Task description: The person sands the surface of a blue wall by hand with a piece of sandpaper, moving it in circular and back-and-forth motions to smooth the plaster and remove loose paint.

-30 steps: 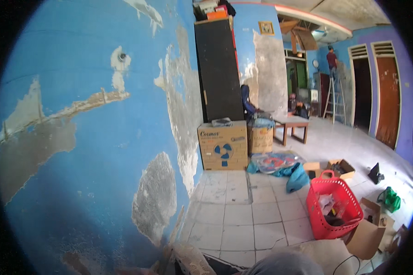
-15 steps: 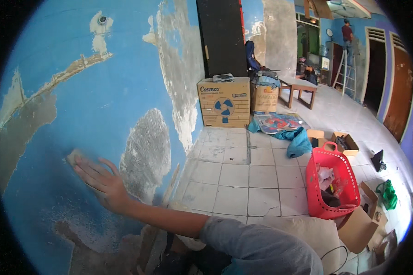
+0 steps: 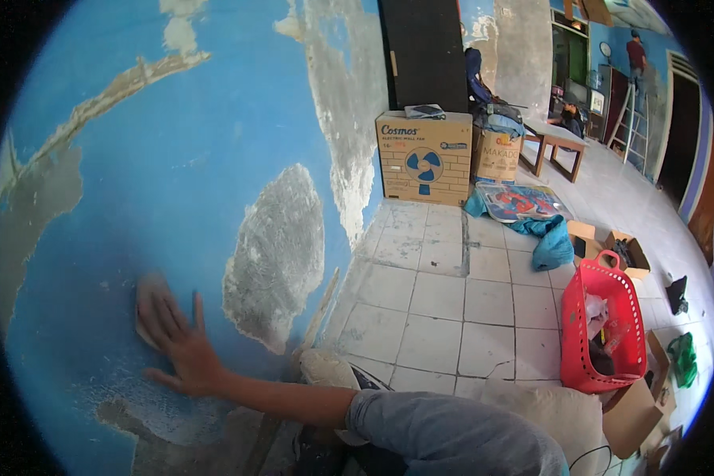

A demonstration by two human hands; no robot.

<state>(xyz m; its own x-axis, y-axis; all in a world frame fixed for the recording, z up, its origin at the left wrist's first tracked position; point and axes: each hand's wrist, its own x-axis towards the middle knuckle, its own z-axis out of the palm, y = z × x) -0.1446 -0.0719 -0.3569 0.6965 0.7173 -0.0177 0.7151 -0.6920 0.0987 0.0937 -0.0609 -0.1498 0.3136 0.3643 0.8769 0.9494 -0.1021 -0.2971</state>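
My right hand [image 3: 181, 345] lies against the blue wall [image 3: 127, 182], its arm reaching across from the lower right in a grey sleeve. Its longer fingers press a pale, flat piece of sandpaper [image 3: 143, 324], mostly hidden and blurred, to the paint. The thumb sticks out to the lower left, and the little finger stands apart on the right. Below the hand is a scuffed, whitish patch [image 3: 139, 397] with bare plaster. To its right lies a rough grey plaster patch [image 3: 276, 254]. My left hand is out of the picture.
A cardboard fan box [image 3: 424, 163] stands by the wall's far end. Right of me are a red basket [image 3: 581, 349] with bags inside, opened cartons [image 3: 633, 412] and a blue cloth [image 3: 554, 244]. Far off, a person [image 3: 636, 59] stands on a ladder [image 3: 631, 131]; another person sits near a table.
My right hand has slid down and slightly right along the wall with the sandpaper, and its thumb now shows. The whole view has turned left and down.
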